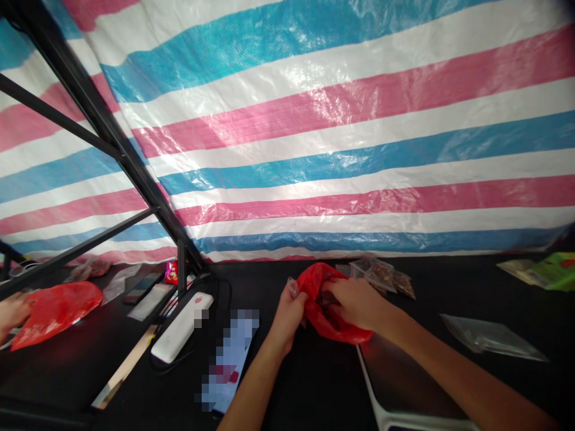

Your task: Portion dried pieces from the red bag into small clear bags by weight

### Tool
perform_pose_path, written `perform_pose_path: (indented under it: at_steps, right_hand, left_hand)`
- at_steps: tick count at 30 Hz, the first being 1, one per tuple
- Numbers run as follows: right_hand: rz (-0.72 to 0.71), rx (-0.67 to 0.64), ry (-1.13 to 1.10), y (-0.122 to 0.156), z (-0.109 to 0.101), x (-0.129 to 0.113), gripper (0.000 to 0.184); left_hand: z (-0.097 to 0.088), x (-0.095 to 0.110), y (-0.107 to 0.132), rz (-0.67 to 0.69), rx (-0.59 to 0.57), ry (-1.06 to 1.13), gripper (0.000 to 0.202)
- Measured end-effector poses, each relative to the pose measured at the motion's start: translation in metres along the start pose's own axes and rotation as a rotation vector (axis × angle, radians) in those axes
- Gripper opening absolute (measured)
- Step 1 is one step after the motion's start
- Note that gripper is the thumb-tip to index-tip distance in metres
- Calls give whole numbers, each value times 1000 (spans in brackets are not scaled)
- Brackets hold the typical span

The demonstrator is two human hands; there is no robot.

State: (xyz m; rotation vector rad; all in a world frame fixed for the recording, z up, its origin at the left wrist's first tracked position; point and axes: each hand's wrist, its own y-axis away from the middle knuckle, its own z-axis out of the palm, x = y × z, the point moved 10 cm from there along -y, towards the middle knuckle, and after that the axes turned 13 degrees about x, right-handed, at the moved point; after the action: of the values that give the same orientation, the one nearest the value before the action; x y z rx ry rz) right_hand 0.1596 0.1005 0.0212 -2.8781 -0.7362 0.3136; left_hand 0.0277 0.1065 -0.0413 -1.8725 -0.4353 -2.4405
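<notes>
A red plastic bag [321,274] stands with its mouth open above the black table, in the middle of the view. My left hand [287,317] is closed on the bag's left rim, and a bit of clear plastic [293,287] shows at its fingers. My right hand [357,302] reaches into the bag with its fingers curled around something dark. The fingertips and most of the bag's contents are hidden. Just behind the bag lie clear zip bags [381,274] with brown dried pieces in them.
A silver-edged tray-like object [415,383] lies under my right forearm. Flat clear bags [492,337] lie to the right, a green packet [554,269] beyond. Left are a lit phone [233,359], a white power strip [182,329] and a black frame [121,149]. Another person's hand [13,311] holds a red bag [63,308].
</notes>
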Motion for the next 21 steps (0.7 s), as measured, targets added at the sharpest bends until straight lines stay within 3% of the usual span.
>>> perform_pose_path:
  at_steps: [10,12,16,21]
  right_hand:
    - [40,-28,-22,2,-1,0,22]
    - [42,-24,-39,1,-2,2,21]
    - [70,-18,-33,1,-6,10,20]
    - [104,-21,-68,2,-20,14,18]
  left_hand:
    - [-3,-10,-6,-28,-14,-100,21]
    - [-11,-5,-10,47,43,-123,18]
    - [-29,26,-13,341,215,-226,26]
    - [-35,48,-5,411,264,-184,49]
